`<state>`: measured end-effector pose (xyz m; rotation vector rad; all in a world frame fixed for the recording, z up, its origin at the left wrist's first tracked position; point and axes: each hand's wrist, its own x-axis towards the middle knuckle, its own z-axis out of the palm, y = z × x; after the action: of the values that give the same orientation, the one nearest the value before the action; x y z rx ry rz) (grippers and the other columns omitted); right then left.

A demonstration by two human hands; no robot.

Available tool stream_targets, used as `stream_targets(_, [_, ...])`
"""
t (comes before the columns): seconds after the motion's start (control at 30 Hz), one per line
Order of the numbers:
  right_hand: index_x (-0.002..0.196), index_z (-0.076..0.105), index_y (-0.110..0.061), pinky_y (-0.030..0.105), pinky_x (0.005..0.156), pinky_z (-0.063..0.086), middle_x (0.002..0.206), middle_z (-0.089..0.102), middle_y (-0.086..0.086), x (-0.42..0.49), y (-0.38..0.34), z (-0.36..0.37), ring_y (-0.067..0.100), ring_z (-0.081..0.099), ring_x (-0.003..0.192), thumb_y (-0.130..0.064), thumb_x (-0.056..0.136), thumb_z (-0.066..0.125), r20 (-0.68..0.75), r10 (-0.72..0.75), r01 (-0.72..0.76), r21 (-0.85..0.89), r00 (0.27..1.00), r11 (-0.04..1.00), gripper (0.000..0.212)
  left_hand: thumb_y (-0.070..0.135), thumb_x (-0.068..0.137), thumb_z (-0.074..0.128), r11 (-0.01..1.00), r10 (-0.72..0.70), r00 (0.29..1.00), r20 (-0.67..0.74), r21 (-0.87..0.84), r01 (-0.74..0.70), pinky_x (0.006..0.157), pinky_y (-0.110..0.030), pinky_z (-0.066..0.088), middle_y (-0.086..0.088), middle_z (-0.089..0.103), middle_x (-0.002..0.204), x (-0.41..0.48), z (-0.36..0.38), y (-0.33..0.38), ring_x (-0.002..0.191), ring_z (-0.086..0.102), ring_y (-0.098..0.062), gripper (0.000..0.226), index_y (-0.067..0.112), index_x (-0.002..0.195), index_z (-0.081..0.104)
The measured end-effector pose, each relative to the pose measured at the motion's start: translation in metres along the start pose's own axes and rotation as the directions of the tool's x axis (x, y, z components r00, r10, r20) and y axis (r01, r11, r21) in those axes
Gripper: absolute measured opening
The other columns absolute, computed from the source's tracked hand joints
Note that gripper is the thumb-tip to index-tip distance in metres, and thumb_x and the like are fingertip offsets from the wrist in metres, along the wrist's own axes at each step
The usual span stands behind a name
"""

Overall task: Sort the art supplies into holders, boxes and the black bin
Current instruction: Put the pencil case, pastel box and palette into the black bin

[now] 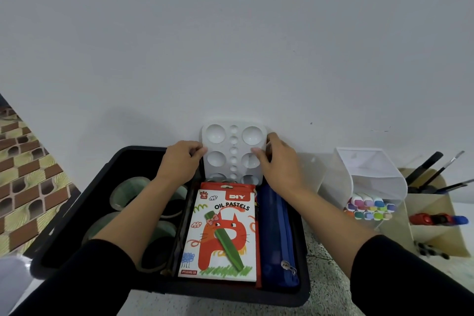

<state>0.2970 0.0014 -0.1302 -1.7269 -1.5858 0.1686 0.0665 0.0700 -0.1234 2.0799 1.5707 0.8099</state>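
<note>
By wall [230,46], hands [180,161] [278,164] around upright palette [234,151].

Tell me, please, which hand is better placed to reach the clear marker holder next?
Probably the right hand: it grips the white palette on the side nearest the clear marker holder. The left hand would have to cross the palette.

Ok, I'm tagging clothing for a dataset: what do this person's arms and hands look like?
Black long sleeves on both arms: the left sleeve and right sleeve stop partway along the forearm, leaving the wrists uncovered. The left hand and right hand are bare, with no gloves, rings, watch or bracelet in view.
</note>
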Motion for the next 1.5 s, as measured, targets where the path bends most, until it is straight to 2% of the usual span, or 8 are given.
stream_targets(0.2, [0.092, 0.045, -0.016, 0.044, 0.062, 0.049, 0.068, 0.053, -0.003, 0.015, -0.013, -0.007, 0.018, 0.052, 0.062, -0.034, 0.104, 0.051, 0.038, -0.029, 0.028, 0.011, 0.999, 1.000, 0.023, 0.029, 0.101, 0.059, 0.999, -0.019, 1.000, -0.024, 0.049, 0.020, 0.053, -0.024, 0.034, -0.001, 0.051, 0.056, 0.001, -0.003, -0.005, 0.054, 0.044, -0.013, 0.038, 0.007, 0.070, 0.061])
stream_targets(0.47, [0.097, 0.053, -0.014, 0.039, 0.068, 0.049, 0.080, 0.058, 0.003, 0.017, -0.010, -0.017, 0.025, 0.058, 0.076, -0.030, 0.100, 0.057, 0.091, 0.056, -0.049, -0.077, 0.994, 0.996, 0.016, 0.030, 0.100, 0.062, 1.000, 0.026, 0.999, -0.047, -0.014, -0.027, 0.077, -0.036, 0.054, -0.007, 0.074, 0.080, -0.001, 0.001, 0.001, 0.077, 0.067, -0.024, 0.025, 0.011, 0.099, 0.079])
stream_targets(0.63, [0.092, 0.056, -0.015, 0.038, 0.072, 0.051, 0.077, 0.057, -0.003, 0.017, -0.010, -0.020, 0.023, 0.059, 0.078, -0.031, 0.098, 0.060, 0.109, 0.102, -0.098, -0.040, 0.989, 0.994, 0.018, 0.030, 0.098, 0.065, 1.000, -0.001, 0.998, -0.057, -0.013, 0.000, 0.074, -0.026, 0.050, -0.002, 0.074, 0.084, -0.004, 0.001, 0.003, 0.078, 0.064, -0.017, 0.024, 0.013, 0.109, 0.077])
stream_targets(0.87, [0.122, 0.056, -0.014, 0.028, 0.088, 0.044, 0.118, 0.055, 0.002, -0.027, 0.008, -0.012, 0.017, 0.051, 0.108, -0.025, 0.093, 0.068, 0.055, 0.063, -0.066, 0.047, 0.996, 0.997, 0.033, 0.030, 0.090, 0.075, 0.992, -0.055, 0.999, 0.000, -0.111, 0.054, 0.064, -0.018, 0.041, 0.003, 0.062, 0.093, -0.032, -0.013, 0.007, 0.076, 0.059, -0.010, 0.034, 0.027, 0.119, 0.057])
stream_targets(1.0, [0.132, 0.057, -0.015, 0.027, 0.100, 0.037, 0.133, 0.053, 0.003, -0.053, 0.013, -0.022, 0.019, 0.047, 0.124, -0.026, 0.096, 0.064, 0.103, 0.079, -0.080, 0.002, 0.992, 0.997, 0.038, 0.045, 0.091, 0.069, 0.996, -0.051, 0.986, 0.156, 0.086, 0.038, 0.079, -0.026, 0.046, 0.002, 0.058, 0.114, -0.058, -0.024, 0.006, 0.093, 0.059, -0.012, 0.043, 0.025, 0.128, 0.061])
stream_targets(1.17, [0.154, 0.033, -0.021, 0.024, 0.113, 0.027, 0.161, 0.026, -0.008, -0.096, 0.006, -0.038, 0.012, 0.030, 0.145, -0.034, 0.100, 0.058, 0.214, 0.126, -0.144, 0.072, 0.969, 0.987, 0.061, 0.050, 0.094, 0.063, 0.995, -0.071, 0.969, 0.237, 0.082, 0.053, 0.087, -0.030, 0.056, 0.001, 0.061, 0.129, -0.100, -0.030, 0.010, 0.105, 0.061, -0.012, 0.062, 0.026, 0.148, 0.045])
stream_targets(1.37, [0.131, 0.050, -0.027, 0.034, 0.091, 0.054, 0.119, 0.063, -0.006, -0.149, 0.000, -0.061, 0.013, 0.062, 0.105, -0.044, 0.096, 0.062, 0.354, 0.303, -0.351, 0.079, 0.885, 0.933, 0.041, 0.049, 0.098, 0.057, 0.989, -0.137, 0.920, 0.368, 0.108, 0.104, 0.086, -0.028, 0.058, 0.007, 0.064, 0.130, -0.147, -0.031, 0.006, 0.103, 0.067, -0.008, 0.071, 0.031, 0.157, 0.021])
stream_targets(1.5, [0.110, 0.063, -0.024, 0.029, 0.063, 0.057, 0.100, 0.071, 0.002, -0.176, -0.007, -0.082, 0.017, 0.070, 0.082, -0.054, 0.095, 0.059, 0.530, 0.432, -0.609, 0.218, 0.730, 0.763, 0.034, 0.036, 0.103, 0.053, 0.987, -0.163, 0.942, 0.293, 0.058, 0.153, 0.080, -0.030, 0.059, 0.009, 0.067, 0.116, -0.168, -0.029, 0.010, 0.095, 0.067, -0.007, 0.051, 0.032, 0.150, 0.034])
